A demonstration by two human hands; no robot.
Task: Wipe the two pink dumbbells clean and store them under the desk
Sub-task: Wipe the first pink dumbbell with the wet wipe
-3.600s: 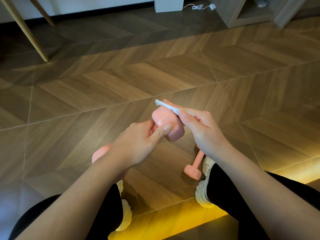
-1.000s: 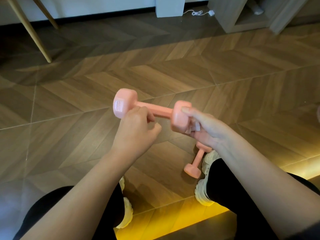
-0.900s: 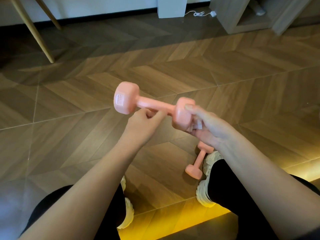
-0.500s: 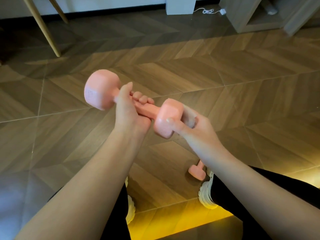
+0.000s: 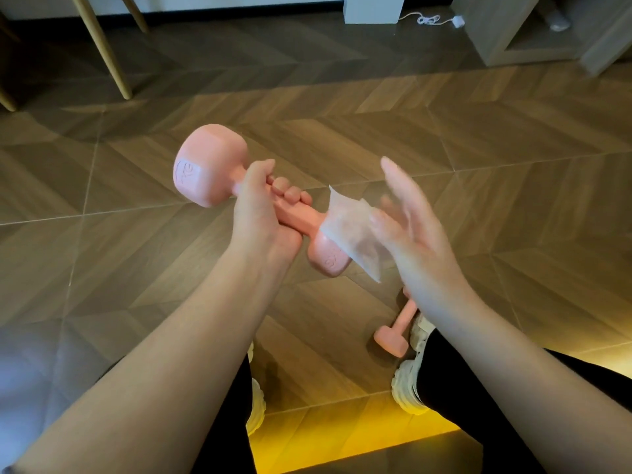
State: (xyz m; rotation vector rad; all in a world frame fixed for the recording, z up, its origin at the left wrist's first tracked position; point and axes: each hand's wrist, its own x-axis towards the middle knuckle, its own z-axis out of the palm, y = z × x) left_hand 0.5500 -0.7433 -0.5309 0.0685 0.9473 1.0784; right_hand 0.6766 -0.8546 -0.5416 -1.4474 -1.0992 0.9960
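Wiping is proceeding on item one of two.

Held dumbbell (image 5: 301, 218): pink, with faceted heads. It is hanging in the air above the floor (image 5: 342, 131), slanting from its far head at upper left down to its near head at lower right.

Wipe (image 5: 355, 237): thin, white, half see-through. It is lying over the near head and the end of the handle, with one corner sticking up and another hanging below the head.

Left hand (image 5: 260, 213): is wrapping fingers and thumb fully round the handle, carrying the whole weight.

Right hand (image 5: 413, 234): is spreading flat, fingers straight and apart, its palm side meeting the wipe's right edge. It is clenching nothing. Whether the thumb is pinning the sheet is too blurred to tell.

Second dumbbell (image 5: 393, 340): pink. It is lying on the floor just beside the right shoe (image 5: 407, 395), partly hiding behind the right wrist, with no hand touching it.

Progress, by judgement: cleaning is running on the held dumbbell only, and how much of its surface is done is not readable. The second dumbbell is probably awaiting its turn. Storing is not begun, since neither piece is sitting under any furniture.

Outlying: wooden legs (image 5: 102, 46) are standing at upper left, possibly the desk's. A white cable (image 5: 427, 19) is trailing by the far wall.
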